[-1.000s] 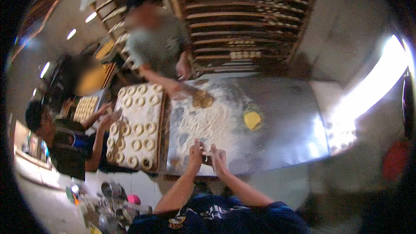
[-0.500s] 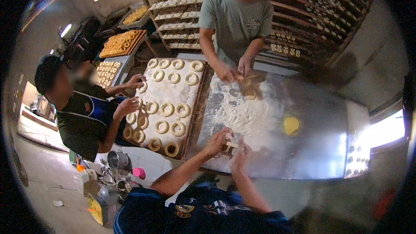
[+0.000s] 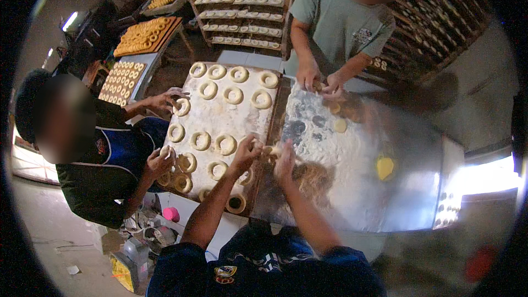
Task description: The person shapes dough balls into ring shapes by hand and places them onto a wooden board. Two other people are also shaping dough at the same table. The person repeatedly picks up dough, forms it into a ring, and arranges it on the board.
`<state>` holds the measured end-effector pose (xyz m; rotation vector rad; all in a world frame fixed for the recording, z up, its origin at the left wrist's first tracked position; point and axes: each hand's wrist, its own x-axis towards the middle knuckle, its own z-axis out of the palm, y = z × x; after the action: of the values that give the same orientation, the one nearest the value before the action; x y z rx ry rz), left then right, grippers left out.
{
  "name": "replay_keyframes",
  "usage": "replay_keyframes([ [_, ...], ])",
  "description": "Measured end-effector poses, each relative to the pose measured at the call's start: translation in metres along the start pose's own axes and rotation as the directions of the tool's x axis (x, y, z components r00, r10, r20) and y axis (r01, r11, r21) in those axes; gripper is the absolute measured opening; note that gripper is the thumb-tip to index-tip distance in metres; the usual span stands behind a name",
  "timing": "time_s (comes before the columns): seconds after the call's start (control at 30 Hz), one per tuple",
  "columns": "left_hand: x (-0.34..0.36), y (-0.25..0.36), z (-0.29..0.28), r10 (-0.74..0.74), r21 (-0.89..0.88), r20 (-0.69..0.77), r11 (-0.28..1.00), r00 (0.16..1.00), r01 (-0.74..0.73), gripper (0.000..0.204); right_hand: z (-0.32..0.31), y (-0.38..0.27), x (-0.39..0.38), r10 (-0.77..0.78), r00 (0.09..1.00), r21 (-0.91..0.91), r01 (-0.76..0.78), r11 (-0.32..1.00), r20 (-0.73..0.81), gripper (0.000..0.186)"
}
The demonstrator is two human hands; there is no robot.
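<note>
1. Compared with half a second earlier, the view has swung left and down, so the floured board of rings now sits under the person's left hand and the hands have come nearer the board's right edge.
2. Far left of the hands, a co-worker in a dark apron [image 3: 110,154] reaches both hands to the wooden board [image 3: 220,115]; one of them rests at a ring on the near left edge, likely to set or straighten it in its row.
3. Dough rings [image 3: 201,140] lie spaced apart across the board, probably so that they do not stick together.
4. The person's left hand [image 3: 245,151] hovers at the board's right side, fingers curled and pinching one end of a small dough piece [image 3: 270,151].
5. The right hand [image 3: 286,159] pinches the other end, just beside the left; the piece is held between the two hands above the seam where board meets metal table, seemingly to shape it into a ring close to where it will be laid.
6. Right of the hands, the steel table [image 3: 407,198] is dusted with flour [image 3: 341,154], which keeps dough from clinging.
7. Farther right lies a yellow scraper [image 3: 385,166], well apart from both hands.
8. Across the table, another person in a grey-green shirt [image 3: 335,22] works a small lump with both hands, beside loose dough discs [image 3: 341,125].
</note>
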<state>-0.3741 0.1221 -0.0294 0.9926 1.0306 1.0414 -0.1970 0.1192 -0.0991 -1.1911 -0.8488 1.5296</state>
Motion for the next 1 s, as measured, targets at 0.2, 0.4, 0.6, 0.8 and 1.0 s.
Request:
replay_keyframes([
  [0.2, 0.062, 0.022, -0.048, 0.229, 0.378, -0.183, 0.914, 0.956, -0.146, 0.035, 0.063, -0.053, 0.06, -0.509, 0.861, -0.437, 0.455, 0.776, -0.007, 0.044],
  [0.4, 0.074, 0.029, -0.061, 0.388, 0.869, -0.155, 0.49, 0.908, -0.061, 0.037, 0.028, -0.049, 0.035, -0.524, 0.798, -0.536, 0.315, 0.783, -0.297, 0.026],
  [0.6, 0.101, 0.029, -0.051, 0.372, 0.865, -0.081, 0.488, 0.925, -0.121, 0.024, -0.066, -0.084, -0.004, -0.476, 0.773, -0.682, 0.078, 0.727, -0.42, 0.024],
  [0.8, 0.077, 0.03, -0.025, 0.596, 0.919, -0.113, 0.367, 0.795, -0.145, 0.035, -0.185, -0.126, 0.067, -0.635, 0.728, -0.966, -0.165, 0.201, -0.256, 0.041],
  [1.0, 0.007, 0.022, 0.071, 0.436, 0.726, -0.222, 0.671, 0.872, -0.151, 0.024, -0.175, -0.089, 0.098, -0.441, 0.892, -0.935, 0.068, 0.347, -0.098, 0.055],
])
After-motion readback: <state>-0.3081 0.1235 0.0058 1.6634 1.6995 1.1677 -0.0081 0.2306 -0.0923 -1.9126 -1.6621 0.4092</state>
